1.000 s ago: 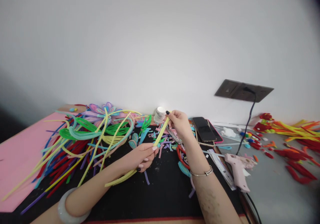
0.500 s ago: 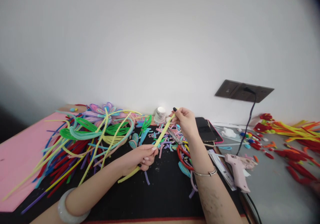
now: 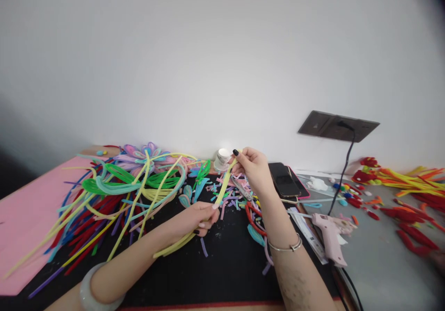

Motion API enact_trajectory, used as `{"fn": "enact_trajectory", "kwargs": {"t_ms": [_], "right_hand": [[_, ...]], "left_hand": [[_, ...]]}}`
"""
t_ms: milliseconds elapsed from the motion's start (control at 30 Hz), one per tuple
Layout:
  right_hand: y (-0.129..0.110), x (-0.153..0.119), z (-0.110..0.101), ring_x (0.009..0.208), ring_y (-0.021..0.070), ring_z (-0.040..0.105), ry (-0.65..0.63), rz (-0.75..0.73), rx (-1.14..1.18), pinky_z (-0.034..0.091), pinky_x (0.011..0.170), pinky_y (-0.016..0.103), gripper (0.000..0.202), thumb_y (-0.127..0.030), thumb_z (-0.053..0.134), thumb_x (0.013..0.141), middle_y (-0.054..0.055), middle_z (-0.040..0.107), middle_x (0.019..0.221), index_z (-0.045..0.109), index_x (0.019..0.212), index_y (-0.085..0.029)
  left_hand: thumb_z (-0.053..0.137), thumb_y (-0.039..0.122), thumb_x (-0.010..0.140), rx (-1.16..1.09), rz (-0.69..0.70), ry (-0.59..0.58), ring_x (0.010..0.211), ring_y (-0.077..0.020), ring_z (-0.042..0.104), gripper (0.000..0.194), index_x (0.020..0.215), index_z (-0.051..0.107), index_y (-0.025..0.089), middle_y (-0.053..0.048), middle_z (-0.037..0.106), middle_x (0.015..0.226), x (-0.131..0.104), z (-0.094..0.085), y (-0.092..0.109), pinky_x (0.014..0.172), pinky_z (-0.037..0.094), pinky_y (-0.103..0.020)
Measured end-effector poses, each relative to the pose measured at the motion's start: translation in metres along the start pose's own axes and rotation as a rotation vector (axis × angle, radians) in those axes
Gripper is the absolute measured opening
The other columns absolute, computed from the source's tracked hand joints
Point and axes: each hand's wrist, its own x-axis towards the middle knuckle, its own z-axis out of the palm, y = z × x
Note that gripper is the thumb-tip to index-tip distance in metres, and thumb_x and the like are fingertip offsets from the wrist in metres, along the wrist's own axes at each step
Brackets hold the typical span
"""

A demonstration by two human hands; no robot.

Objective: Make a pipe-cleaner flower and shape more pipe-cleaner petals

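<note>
A black mat (image 3: 236,274) lies before the person, with a big tangle of coloured pipe cleaners (image 3: 130,186) over its left side and a grey table (image 3: 389,274) adjoining on the right. Above the mat, the left hand (image 3: 205,218) has its fingers closed around a yellow bundle (image 3: 224,188) whose upper end the right hand (image 3: 253,165) pinches, so it slants up between them, its tail below the left hand. A pink glue gun (image 3: 330,239) lies on the grey table, a white cup (image 3: 222,159) stands near the right fingertips, and tiny clippings (image 3: 239,203) litter the mat.
</note>
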Motion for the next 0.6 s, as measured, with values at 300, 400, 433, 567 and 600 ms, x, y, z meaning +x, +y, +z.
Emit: {"fn": "enact_trajectory", "kwargs": {"t_ms": [300, 400, 433, 567, 600], "right_hand": [[-0.002, -0.003, 0.003, 0.046, 0.0082, 0.058, -0.003, -0.006, -0.011, 0.049, 0.044, 0.016, 0.028, -0.038, 0.065, 0.075, 0.002, 0.066, 0.063, 0.052, 0.066, -0.016], [-0.007, -0.005, 0.007, 0.048, 0.0097, 0.058, 0.002, -0.025, -0.067, 0.050, 0.048, 0.020, 0.026, -0.038, 0.063, 0.076, 0.001, 0.062, 0.059, 0.052, 0.066, -0.016], [-0.009, -0.007, 0.009, 0.048, 0.0100, 0.057, 0.008, -0.044, -0.102, 0.049, 0.049, 0.020, 0.025, -0.036, 0.063, 0.076, 0.000, 0.060, 0.058, 0.052, 0.067, -0.016], [-0.016, -0.014, 0.022, 0.052, 0.0078, 0.049, 0.038, -0.213, -0.325, 0.041, 0.050, 0.020, 0.018, -0.027, 0.062, 0.076, -0.001, 0.053, 0.066, 0.053, 0.064, -0.016], [-0.018, -0.017, 0.025, 0.052, 0.0073, 0.045, 0.026, -0.244, -0.372, 0.039, 0.050, 0.019, 0.018, -0.025, 0.061, 0.077, -0.001, 0.051, 0.066, 0.054, 0.063, -0.016]], "left_hand": [[0.049, 0.053, 0.082, -0.047, 0.002, 0.173, 0.042, -0.0039, 0.011, 0.035, 0.073, 0.041, 0.020, 0.010, 0.022, 0.053, -0.001, 0.003, 0.004, 0.037, 0.006, -0.018], [0.049, 0.054, 0.081, -0.051, 0.019, 0.256, 0.039, -0.0030, 0.010, 0.038, 0.069, 0.038, 0.020, 0.011, 0.021, 0.050, 0.002, 0.002, 0.003, 0.036, 0.006, -0.017], [0.049, 0.054, 0.081, -0.056, 0.027, 0.288, 0.038, -0.0029, 0.009, 0.039, 0.068, 0.037, 0.020, 0.012, 0.020, 0.049, 0.003, 0.002, 0.003, 0.035, 0.005, -0.017], [0.049, 0.052, 0.081, -0.095, 0.077, 0.415, 0.037, -0.0025, 0.008, 0.038, 0.064, 0.035, 0.020, 0.012, 0.016, 0.047, 0.007, -0.003, 0.002, 0.035, 0.006, -0.016], [0.049, 0.051, 0.081, -0.107, 0.092, 0.438, 0.037, -0.0023, 0.009, 0.038, 0.064, 0.036, 0.020, 0.012, 0.017, 0.047, 0.007, -0.004, 0.002, 0.035, 0.006, -0.016]]}}
